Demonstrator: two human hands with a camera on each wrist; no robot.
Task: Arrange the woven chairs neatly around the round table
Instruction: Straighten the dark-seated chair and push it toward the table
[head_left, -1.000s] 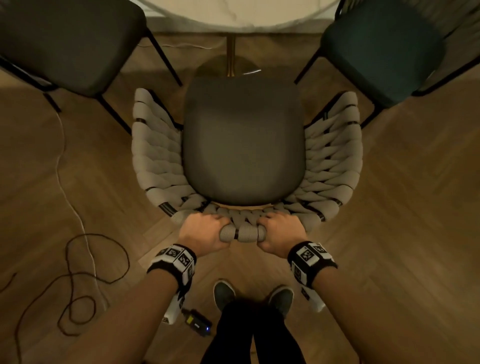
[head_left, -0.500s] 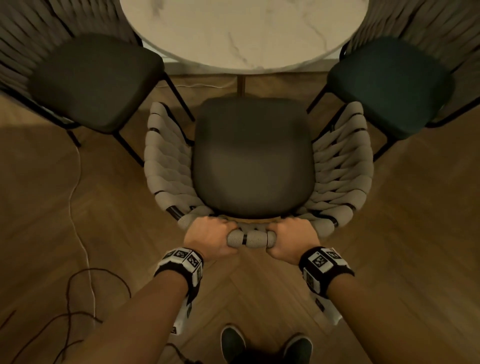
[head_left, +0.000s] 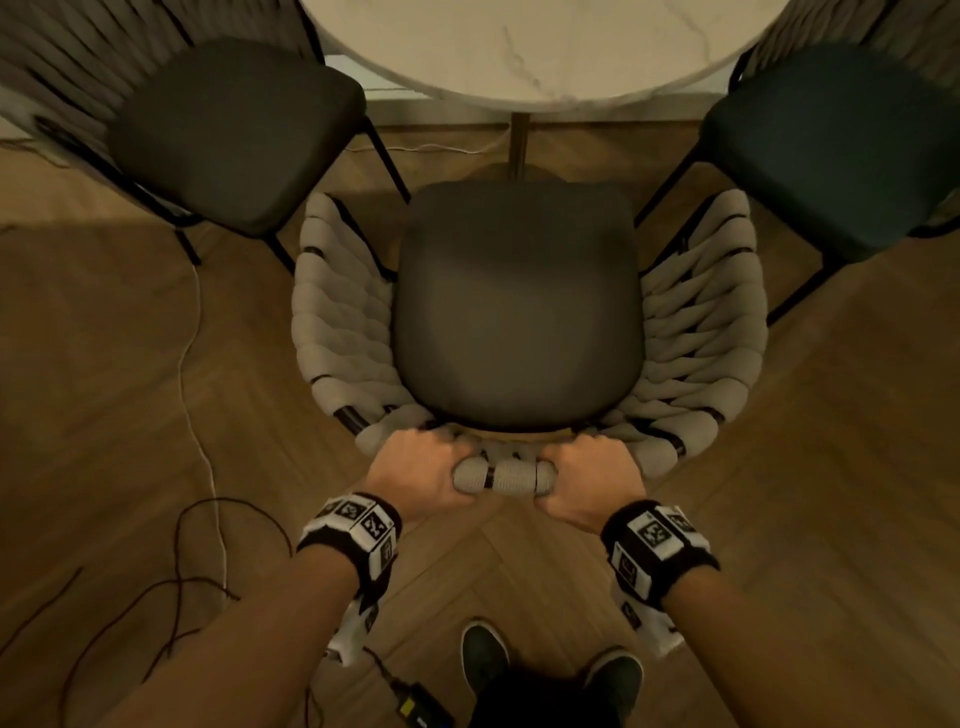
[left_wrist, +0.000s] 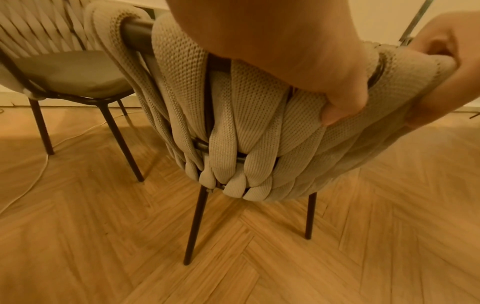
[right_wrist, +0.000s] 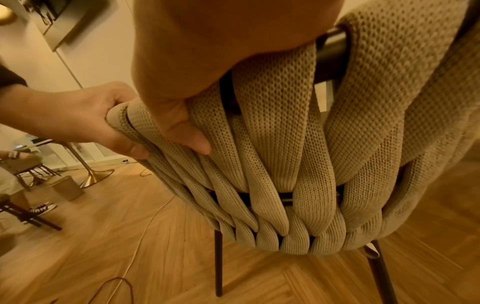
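Observation:
A woven chair (head_left: 519, 312) with beige straps and a dark seat cushion stands in front of me, facing the round marble table (head_left: 545, 47). My left hand (head_left: 421, 475) and right hand (head_left: 587, 480) both grip the top rail of its backrest, side by side. In the left wrist view my left hand (left_wrist: 298, 61) curls over the woven back (left_wrist: 259, 127). The right wrist view shows my right hand (right_wrist: 197, 86) wrapped on the same woven back (right_wrist: 298, 154), its thumb on the straps. The chair's front edge lies just short of the table's rim.
Two more woven chairs flank it: one at the left (head_left: 228, 130), one with a teal seat at the right (head_left: 841, 145). Cables (head_left: 197, 395) trail across the wooden floor on the left. A small charger (head_left: 421, 706) lies by my shoes (head_left: 483, 654).
The chair has slid forward toward the table with both hands on its backrest, and I have stepped after it. More of the tabletop is in view now.

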